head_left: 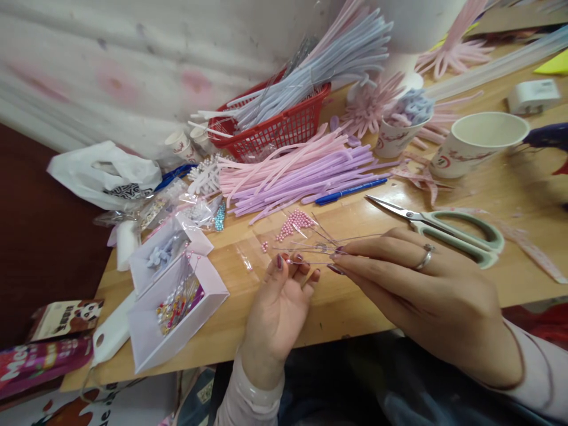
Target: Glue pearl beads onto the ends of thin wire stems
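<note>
My left hand (280, 310) is palm up, its thumb and fingertips closed on a small pink bead (289, 261). A thin wire (311, 262) runs from that bead to my right hand (426, 290), whose thumb and fingers pinch it. Other thin wires lie close to the right fingertips, and I cannot tell whether all of them are held. Just beyond the hands, a pile of pink beads (295, 225) rests on clear plastic film (248, 251). Past my right hand, scissors (421, 218) with pale green handles lie on the table.
A white box (210, 293) of bead-tipped wires stands at left. Behind lie pink and purple pipe cleaners (306, 174), a blue pen (350, 191) and a red basket (284, 127). A paper cup (465, 151) stands right, near a blurred dark glue gun (548, 136).
</note>
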The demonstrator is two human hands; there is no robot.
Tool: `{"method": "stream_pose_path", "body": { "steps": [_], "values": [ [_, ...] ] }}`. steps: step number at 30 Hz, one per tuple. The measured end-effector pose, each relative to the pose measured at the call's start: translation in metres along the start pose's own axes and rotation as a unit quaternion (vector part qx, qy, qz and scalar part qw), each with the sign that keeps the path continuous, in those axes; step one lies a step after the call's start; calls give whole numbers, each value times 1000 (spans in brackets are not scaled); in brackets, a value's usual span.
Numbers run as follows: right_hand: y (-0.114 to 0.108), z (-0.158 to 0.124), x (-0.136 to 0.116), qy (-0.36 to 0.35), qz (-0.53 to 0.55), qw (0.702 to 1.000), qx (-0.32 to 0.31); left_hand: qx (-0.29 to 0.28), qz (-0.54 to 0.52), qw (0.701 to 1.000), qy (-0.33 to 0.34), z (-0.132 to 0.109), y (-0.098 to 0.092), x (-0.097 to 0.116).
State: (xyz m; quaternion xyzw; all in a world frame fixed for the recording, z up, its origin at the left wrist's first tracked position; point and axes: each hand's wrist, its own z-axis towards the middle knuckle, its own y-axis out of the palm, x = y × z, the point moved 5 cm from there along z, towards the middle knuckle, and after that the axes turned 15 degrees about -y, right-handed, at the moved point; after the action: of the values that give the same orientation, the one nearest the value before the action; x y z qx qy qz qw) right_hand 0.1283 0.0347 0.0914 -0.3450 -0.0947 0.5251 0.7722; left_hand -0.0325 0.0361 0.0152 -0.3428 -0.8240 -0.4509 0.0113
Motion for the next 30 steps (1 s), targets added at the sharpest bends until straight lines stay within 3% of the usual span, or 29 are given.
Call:
{"method": "stream_pose_path", "body": {
  "steps": [9, 13, 18, 22, 26, 30],
  "values": [
    [3, 0, 0, 8, 17, 1000, -13, 35, 23, 998, 44, -1, -4, 6],
    [4, 0, 0, 13, 13, 1000, 11, 52, 23, 995, 79, -1, -5, 10],
    [9, -3, 16, 134, 101, 985, 45, 84, 5, 991, 102, 0, -11, 17],
    [12, -7, 27, 222, 168, 960, 42, 70, 33, 989, 127, 2, -18, 20],
    [8, -10, 28, 231, 164, 957, 64, 73, 50, 985, 147, 0, -24, 18],
    [5, -13, 29, 218, 142, 962, 86, 65, 135, 975, 166, -7, -23, 19]
  ]
}}
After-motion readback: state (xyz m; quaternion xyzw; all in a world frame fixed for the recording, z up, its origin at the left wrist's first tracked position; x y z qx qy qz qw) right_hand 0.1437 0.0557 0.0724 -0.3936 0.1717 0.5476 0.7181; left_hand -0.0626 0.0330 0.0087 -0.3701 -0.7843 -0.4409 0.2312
